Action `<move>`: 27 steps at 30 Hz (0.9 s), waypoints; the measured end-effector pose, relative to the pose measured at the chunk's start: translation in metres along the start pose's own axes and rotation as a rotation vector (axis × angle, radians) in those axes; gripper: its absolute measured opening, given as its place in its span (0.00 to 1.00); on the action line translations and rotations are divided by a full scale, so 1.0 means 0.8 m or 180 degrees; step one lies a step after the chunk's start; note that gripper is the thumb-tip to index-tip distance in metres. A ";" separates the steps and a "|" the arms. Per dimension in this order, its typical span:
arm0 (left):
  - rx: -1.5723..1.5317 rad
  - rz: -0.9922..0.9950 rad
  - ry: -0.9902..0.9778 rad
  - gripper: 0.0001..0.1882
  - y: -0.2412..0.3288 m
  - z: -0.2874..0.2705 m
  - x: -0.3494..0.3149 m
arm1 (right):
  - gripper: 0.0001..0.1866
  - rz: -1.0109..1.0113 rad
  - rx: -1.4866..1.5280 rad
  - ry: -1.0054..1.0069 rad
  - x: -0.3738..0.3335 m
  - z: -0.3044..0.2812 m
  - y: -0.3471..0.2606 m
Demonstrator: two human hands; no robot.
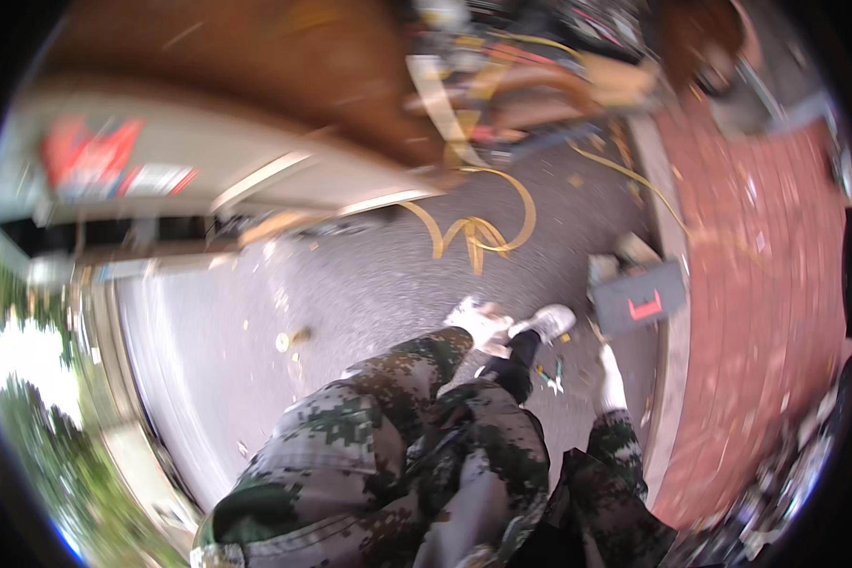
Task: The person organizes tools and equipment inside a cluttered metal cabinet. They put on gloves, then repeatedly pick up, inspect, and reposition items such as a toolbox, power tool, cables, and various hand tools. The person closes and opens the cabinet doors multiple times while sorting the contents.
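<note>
My right hand (612,381), in a white glove below a camouflage sleeve, hangs low over the grey pavement. Nearest to it is a dark grey box (639,301) with a red part on its front, standing by the kerb. Blur hides the glove's fingers and anything they may hold. Pliers (552,381) with greenish handles appear to lie on the ground left of this hand. A blurred white shape (481,320) shows at the end of another camouflage-clad limb; I cannot tell whether it is my left hand in a glove or a shoe. Beside it is a white shoe (545,324).
Loops of yellow strap or hose (488,222) lie ahead on the pavement. A brown and pale surface (284,156) juts in from the upper left, bearing a red package (90,151). Clutter (530,90) is piled at the far side. Red brick paving (757,312) runs along the right.
</note>
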State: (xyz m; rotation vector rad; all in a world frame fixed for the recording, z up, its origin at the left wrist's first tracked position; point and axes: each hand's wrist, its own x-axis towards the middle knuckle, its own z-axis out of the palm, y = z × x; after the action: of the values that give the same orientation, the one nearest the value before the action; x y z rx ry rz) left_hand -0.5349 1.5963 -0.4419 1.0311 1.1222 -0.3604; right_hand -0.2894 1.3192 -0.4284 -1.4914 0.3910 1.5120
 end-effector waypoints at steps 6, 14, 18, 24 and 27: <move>-0.1636 0.0486 0.0820 0.46 -0.073 -0.072 -0.147 | 0.57 -0.0096 -0.0567 0.0157 0.030 0.060 -0.006; -0.3322 0.0829 0.2373 0.26 -0.261 -0.175 -0.249 | 0.29 -0.0781 -0.1586 -0.0236 0.018 0.219 -0.013; -0.3802 0.0865 0.2668 0.26 -0.326 -0.198 -0.239 | 0.25 -0.0553 -0.2125 -0.0745 0.018 0.291 -0.001; -0.4270 0.1143 0.2914 0.26 -0.357 -0.251 -0.240 | 0.31 -0.0274 -0.3108 -0.0725 0.019 0.435 -0.005; -0.4587 0.0485 0.3012 0.25 -0.342 -0.314 -0.272 | 0.32 -0.0049 -0.3411 -0.0236 0.026 0.535 -0.010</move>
State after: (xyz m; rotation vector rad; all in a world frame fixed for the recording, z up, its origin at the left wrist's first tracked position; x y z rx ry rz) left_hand -0.9638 1.6097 -0.4029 -0.1104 1.6411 1.0772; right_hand -0.5367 1.6620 -0.3552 -2.1915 -0.5873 1.8575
